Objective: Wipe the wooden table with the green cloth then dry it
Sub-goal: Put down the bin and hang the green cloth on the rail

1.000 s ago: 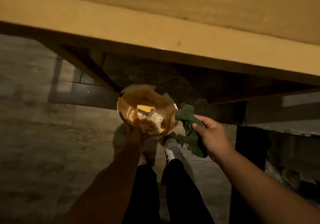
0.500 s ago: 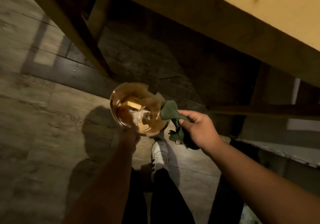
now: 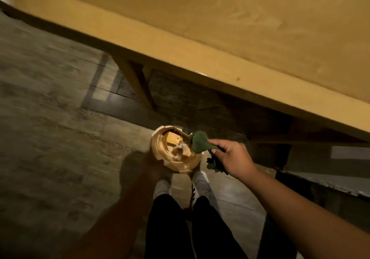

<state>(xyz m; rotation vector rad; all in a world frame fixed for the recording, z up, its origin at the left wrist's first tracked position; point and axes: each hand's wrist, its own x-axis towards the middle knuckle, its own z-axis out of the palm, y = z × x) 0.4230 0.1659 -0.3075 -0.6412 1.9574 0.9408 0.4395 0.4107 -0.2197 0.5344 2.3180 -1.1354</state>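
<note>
Green cloth [image 3: 200, 141]: bunched in my right hand [image 3: 233, 158], fingers curled round it, one end pushed against the right rim of a round bowl [image 3: 180, 166], the other end hanging below my knuckles. Bowl: amber, shallow, holding pale scraps and a yellow piece; carried from beneath by my left hand [image 3: 154, 166], which is dark and blurred, so I cannot tell how its fingers lie. Wooden table [image 3: 260, 28]: its top and edge run across above both hands, well apart from the cloth. White shoes [image 3: 201, 183] and floor [image 3: 50, 128] below.
</note>
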